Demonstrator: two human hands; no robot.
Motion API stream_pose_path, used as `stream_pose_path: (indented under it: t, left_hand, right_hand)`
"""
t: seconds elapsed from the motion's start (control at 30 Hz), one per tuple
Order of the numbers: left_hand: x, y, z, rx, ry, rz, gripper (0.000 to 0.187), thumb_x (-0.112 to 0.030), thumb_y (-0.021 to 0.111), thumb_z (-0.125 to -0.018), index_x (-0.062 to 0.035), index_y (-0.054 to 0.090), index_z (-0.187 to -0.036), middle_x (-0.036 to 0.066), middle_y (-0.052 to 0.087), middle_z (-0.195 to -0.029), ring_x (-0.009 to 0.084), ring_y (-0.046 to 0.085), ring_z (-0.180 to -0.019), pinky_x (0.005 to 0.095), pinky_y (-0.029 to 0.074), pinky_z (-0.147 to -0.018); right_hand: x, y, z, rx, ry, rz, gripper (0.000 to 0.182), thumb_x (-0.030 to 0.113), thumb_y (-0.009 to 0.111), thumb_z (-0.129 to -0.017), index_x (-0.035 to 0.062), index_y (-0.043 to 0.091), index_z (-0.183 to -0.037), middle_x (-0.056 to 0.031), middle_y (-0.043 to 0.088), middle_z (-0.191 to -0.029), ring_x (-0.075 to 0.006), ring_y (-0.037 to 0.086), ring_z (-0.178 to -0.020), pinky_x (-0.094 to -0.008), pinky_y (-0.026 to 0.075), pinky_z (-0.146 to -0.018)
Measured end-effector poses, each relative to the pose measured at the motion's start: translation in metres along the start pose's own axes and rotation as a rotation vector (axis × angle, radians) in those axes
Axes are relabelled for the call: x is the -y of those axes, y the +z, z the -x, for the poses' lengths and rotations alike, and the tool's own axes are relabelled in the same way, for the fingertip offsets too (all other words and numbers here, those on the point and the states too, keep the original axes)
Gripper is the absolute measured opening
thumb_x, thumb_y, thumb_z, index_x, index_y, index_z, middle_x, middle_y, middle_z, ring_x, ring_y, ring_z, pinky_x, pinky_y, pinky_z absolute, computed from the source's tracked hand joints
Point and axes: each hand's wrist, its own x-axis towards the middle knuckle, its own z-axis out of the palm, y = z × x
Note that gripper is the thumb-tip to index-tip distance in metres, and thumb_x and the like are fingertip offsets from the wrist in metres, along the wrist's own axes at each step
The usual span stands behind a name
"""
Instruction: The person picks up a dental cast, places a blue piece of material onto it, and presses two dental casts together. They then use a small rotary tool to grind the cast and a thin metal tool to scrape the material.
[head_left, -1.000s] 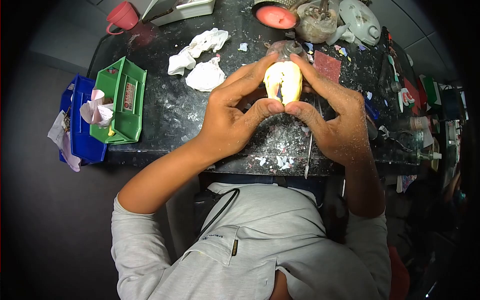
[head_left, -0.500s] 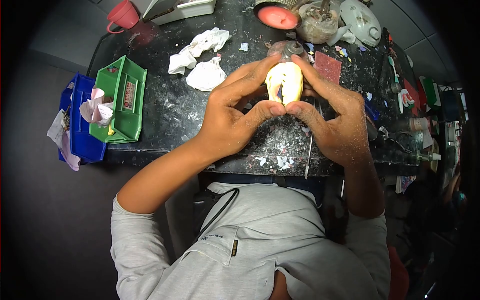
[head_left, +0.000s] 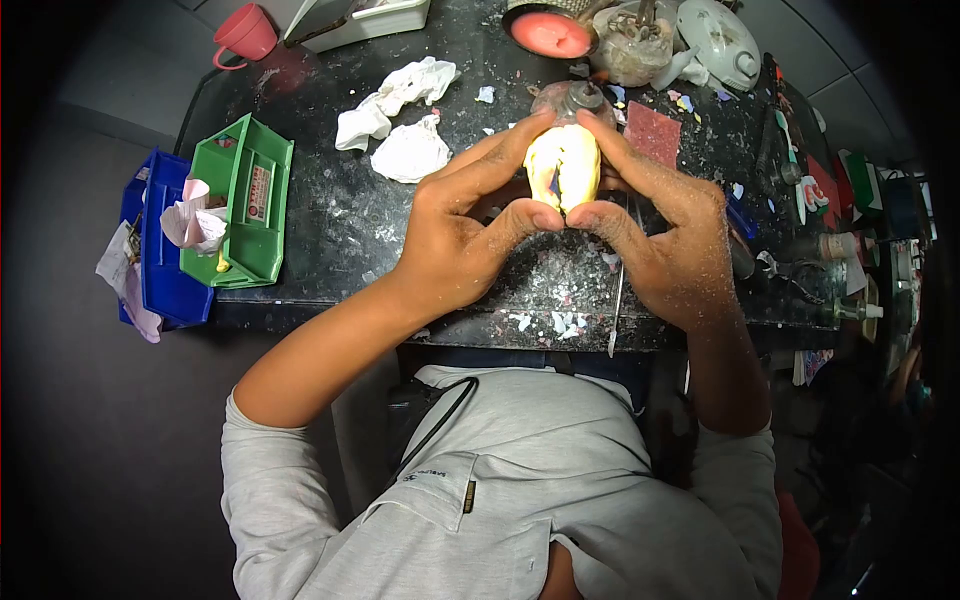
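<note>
A pale yellow dental cast (head_left: pixel 562 165), brightly lit, is held upright above the black worktable. It looks like two toothed halves pressed together, with a dark gap down the middle. My left hand (head_left: pixel 465 220) grips its left side, thumb at the lower end and fingers at the upper end. Mirroring it, my right hand (head_left: pixel 672 235) closes on the right side, and the two thumb tips nearly meet below. White dust clings to my right hand. Just beyond the fingertips stands a small glass burner (head_left: pixel 580 97), partly hidden. The cast's far side is out of sight.
White scraps and dust cover the worktable (head_left: pixel 330 255). A thin metal tool (head_left: pixel 617 310) lies near its front edge. Crumpled white cloths (head_left: pixel 412 150), a green bin (head_left: pixel 270 235) and a blue bin (head_left: pixel 170 285) are leftward. A pink wax sheet (head_left: pixel 652 135) and red wax bowl (head_left: pixel 552 35) sit further back.
The cast and both hands have shifted very slightly to the left. The grip stays the same.
</note>
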Motion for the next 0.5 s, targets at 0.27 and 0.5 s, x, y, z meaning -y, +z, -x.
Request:
stream_pose_path:
  t: [0.27, 0.5]
  left_hand:
    - [0.0027, -0.0009, 0.0012, -0.014, 0.002, -0.025, 0.063, -0.017, 0.079, -0.091, 0.0028, 0.055, -0.146, 0.022, 0.061, -0.14, 0.0228, 0.064, -0.122, 0.0343, 0.053, -0.103]
    - [0.002, -0.0014, -0.0014, -0.012, 0.018, -0.018, 0.063, -0.016, 0.08, -0.09, 0.0044, 0.055, -0.145, 0.023, 0.061, -0.139, 0.0231, 0.066, -0.118, 0.0346, 0.055, -0.099]
  right_hand:
    - [-0.0019, -0.0006, 0.0001, 0.009, 0.008, -0.024, 0.059, 0.019, 0.083, -0.086, -0.0012, 0.063, -0.138, -0.0249, 0.074, -0.114, -0.0256, 0.075, -0.103, -0.0373, 0.058, -0.091]
    - [-0.0022, 0.0006, 0.0, -0.002, -0.019, -0.043, 0.058, 0.018, 0.082, -0.087, -0.0024, 0.063, -0.137, -0.0243, 0.074, -0.116, -0.0259, 0.075, -0.104, -0.037, 0.058, -0.092]
